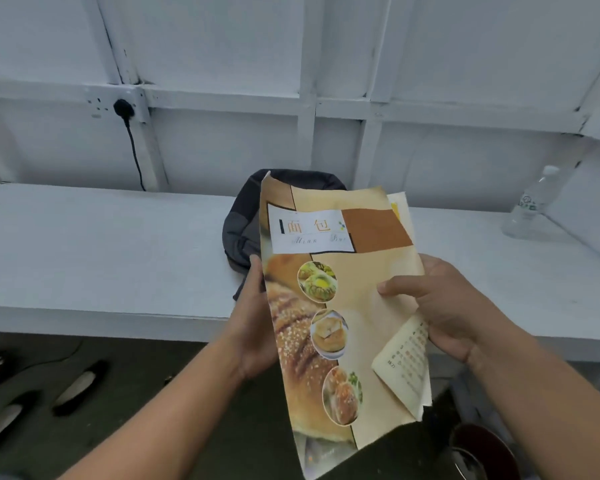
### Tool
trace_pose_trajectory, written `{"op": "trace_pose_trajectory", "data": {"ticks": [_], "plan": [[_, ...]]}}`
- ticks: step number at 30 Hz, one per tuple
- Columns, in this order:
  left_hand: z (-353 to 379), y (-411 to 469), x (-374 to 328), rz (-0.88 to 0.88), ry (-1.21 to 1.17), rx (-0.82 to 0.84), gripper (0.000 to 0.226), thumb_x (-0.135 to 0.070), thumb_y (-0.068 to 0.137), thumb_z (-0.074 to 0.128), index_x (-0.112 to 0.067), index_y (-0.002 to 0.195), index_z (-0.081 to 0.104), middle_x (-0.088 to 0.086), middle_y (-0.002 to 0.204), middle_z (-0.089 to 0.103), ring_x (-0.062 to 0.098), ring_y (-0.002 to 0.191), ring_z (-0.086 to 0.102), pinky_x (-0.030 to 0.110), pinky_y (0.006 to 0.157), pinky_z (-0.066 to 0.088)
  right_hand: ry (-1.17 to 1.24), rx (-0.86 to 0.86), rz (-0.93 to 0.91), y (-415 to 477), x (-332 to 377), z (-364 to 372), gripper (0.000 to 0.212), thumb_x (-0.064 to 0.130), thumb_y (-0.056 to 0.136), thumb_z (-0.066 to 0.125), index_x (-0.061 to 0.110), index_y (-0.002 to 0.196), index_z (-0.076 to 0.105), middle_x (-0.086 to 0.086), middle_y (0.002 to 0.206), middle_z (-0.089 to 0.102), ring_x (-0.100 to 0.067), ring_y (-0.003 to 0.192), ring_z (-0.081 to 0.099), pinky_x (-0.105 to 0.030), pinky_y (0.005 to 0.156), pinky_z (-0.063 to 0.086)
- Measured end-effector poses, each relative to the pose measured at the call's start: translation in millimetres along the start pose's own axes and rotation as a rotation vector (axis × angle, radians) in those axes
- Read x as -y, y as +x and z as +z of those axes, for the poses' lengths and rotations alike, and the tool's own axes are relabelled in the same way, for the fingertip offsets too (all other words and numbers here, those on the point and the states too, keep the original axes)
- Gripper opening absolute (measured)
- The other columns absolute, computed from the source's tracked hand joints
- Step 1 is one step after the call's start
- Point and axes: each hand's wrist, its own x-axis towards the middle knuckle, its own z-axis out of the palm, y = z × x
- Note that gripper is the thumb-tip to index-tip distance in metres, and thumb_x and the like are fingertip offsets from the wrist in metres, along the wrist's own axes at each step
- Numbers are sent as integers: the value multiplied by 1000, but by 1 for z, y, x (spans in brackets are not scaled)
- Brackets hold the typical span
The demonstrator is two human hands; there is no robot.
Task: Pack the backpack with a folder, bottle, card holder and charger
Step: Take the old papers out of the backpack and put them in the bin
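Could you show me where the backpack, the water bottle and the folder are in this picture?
backpack point(243, 220): head view, on its dark grey fabric.
water bottle point(529, 203): head view, on its label.
folder point(357, 282): head view, on its cream front cover.

The light is soft, even and rather cool, so the white wall point(222, 46) and the desk point(84, 244) look pale blue-grey. No lamp is visible. Shadows are weak: only a thin darker band lies along the front edge of the desk, and the floor point(153, 375) below it is dim. The folder point(361, 289) has a mild sheen without hard glare, and its small print is soft. The bottle point(530, 206) is pale and hard to separate from the wall. The shoes point(77, 386) at the lower left are blurred. Straight lines of the wall bend near the edges.
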Motion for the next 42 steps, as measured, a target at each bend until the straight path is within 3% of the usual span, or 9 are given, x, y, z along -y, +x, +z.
{"op": "trace_pose_trajectory", "data": {"ticks": [4,6,9,13,17,26,28,33,42], "plan": [[-18,7,4,144,285,-254,65,-51,110,20,-4,138,54,25,117,71,31,79,77,36,65,62,32,-2,-11,-1,-2,8,33,-9,84,61,3,114,68,-19,107,76,-39,97,73,-48,84,60],[-29,18,13,123,390,-371,73,-62,104,32,-1,136,56,25,128,68,34,101,73,46,87,59,48,23,-16,-3,-3,10,31,-9,85,61,3,112,69,-19,105,76,-37,91,75,-44,73,63],[-33,20,22,81,347,-291,98,-90,80,43,-12,133,67,19,139,64,41,133,56,60,115,37,-36,-96,-45,-3,-4,9,30,-7,84,64,8,109,69,-15,98,78,-33,84,76,-38,64,60],[-27,24,-2,28,219,-154,71,-80,89,27,-37,108,80,-3,117,78,20,116,70,33,95,57,-176,-310,-79,0,-9,6,31,-6,79,65,15,101,66,-4,86,79,-23,75,77,-33,57,59],[-34,13,-9,152,329,-83,71,-76,84,54,-25,131,69,18,135,67,43,123,64,57,103,51,-364,-453,-108,3,-17,9,26,1,76,65,23,89,64,3,77,75,-14,66,73,-34,58,61],[-37,2,-19,463,775,-255,26,-26,98,66,-26,124,61,4,114,78,28,99,77,40,75,63,-387,-448,-84,7,-31,23,33,9,79,69,28,100,52,5,94,67,-9,80,68,-23,55,50],[-41,2,-23,492,824,-308,20,-30,101,61,-27,121,61,0,110,80,24,95,78,35,71,64,-389,-389,-86,7,-35,25,29,12,81,68,29,102,57,7,92,72,-4,75,70,-18,54,51],[-42,5,-26,618,959,-428,18,-47,102,53,-36,108,67,-9,99,81,14,87,79,32,69,63,-308,-365,-120,11,-45,32,17,28,90,69,27,107,67,9,99,77,-11,90,73,-34,79,59],[-44,10,-33,734,1031,-517,22,-54,102,49,-39,89,58,-15,92,77,8,81,77,21,58,59,-181,-486,-156,22,-64,46,20,44,103,43,32,106,59,9,100,72,-13,91,70,-32,73,55]]}}
